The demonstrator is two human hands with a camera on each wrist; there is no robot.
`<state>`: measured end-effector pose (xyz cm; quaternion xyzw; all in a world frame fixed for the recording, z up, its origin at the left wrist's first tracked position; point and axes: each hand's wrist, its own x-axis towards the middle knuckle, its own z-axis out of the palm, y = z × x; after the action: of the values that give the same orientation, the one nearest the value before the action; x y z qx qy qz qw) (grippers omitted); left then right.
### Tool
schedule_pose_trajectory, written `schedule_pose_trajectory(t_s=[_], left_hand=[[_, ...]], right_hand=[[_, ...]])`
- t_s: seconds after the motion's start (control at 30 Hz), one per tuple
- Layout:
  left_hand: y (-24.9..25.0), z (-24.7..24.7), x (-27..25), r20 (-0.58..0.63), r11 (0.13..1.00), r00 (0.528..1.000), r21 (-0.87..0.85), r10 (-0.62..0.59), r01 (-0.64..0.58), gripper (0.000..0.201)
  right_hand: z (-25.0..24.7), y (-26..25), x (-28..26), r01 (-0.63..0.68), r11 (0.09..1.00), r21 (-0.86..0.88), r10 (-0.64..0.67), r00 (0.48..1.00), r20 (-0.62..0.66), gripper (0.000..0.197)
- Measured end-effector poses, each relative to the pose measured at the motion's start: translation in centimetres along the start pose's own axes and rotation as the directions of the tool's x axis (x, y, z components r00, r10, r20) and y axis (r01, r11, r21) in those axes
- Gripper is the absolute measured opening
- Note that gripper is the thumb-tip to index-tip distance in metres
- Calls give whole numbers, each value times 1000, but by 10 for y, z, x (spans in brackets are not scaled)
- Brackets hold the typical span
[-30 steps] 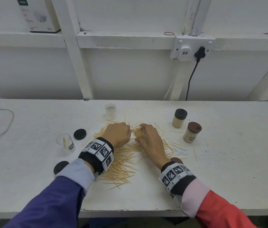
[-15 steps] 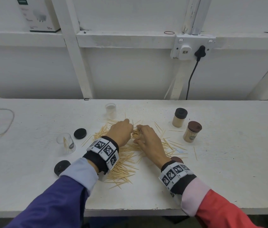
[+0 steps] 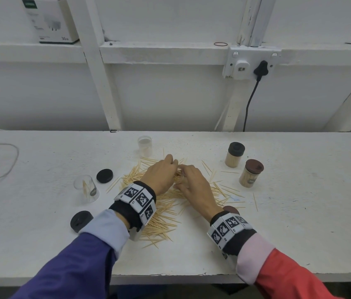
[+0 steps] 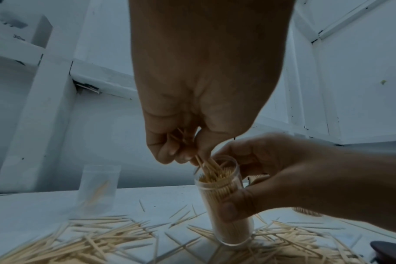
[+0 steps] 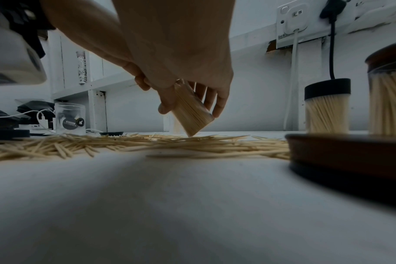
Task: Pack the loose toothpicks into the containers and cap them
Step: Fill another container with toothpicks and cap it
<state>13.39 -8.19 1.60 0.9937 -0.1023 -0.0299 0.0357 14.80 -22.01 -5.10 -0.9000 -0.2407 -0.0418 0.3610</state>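
Note:
A pile of loose toothpicks (image 3: pixel 163 214) lies on the white table (image 3: pixel 40 244) under both wrists. My right hand (image 3: pixel 192 182) grips a clear container (image 4: pixel 224 200) nearly full of toothpicks, tilted with its base on the pile (image 5: pixel 192 110). My left hand (image 3: pixel 161 171) pinches a small bunch of toothpicks (image 4: pixel 203 164) with their tips inside the container's mouth. Two capped full containers stand at the right, one black-lidded (image 3: pixel 234 154), one brown-lidded (image 3: pixel 251 173). An almost empty container (image 3: pixel 86 189) stands at the left, another empty one (image 3: pixel 144 143) behind the pile.
Two black caps (image 3: pixel 104 175) (image 3: pixel 81 220) lie left of the pile, and a brown cap (image 3: pixel 230 209) sits by my right wrist. A wall socket with a black cable (image 3: pixel 250 100) is behind. A thin cable (image 3: pixel 2 160) loops at far left.
My left hand rose from beside the right hand and brought its bunch of toothpicks over the container's mouth. The right hand kept its grip on the container.

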Motion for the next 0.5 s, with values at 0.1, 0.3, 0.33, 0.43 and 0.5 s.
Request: schedule_pose_trajectory(t_s=[0.1, 0.3, 0.33, 0.43, 0.5], left_hand=[[-1, 0, 2, -30, 1000, 1000, -9, -6, 5, 38], [-6, 1, 2, -181, 974, 978, -218, -101, 60, 26], [-7, 1, 1, -201, 957, 971, -279, -133, 74, 21], [-9, 0, 0, -211, 921, 961, -379, -176, 86, 8], [-11, -1, 0, -191, 912, 966, -402, -173, 84, 8]], right_hand=[[0, 0, 0, -2, 1000, 6, 2, 1000, 5, 54], [-1, 0, 0, -8, 1000, -2, 8, 1000, 15, 55], [-1, 0, 0, -5, 1000, -6, 6, 1000, 15, 55], [-1, 0, 1, -6, 1000, -12, 7, 1000, 13, 54], [-1, 0, 1, -11, 1000, -10, 11, 1000, 17, 54]])
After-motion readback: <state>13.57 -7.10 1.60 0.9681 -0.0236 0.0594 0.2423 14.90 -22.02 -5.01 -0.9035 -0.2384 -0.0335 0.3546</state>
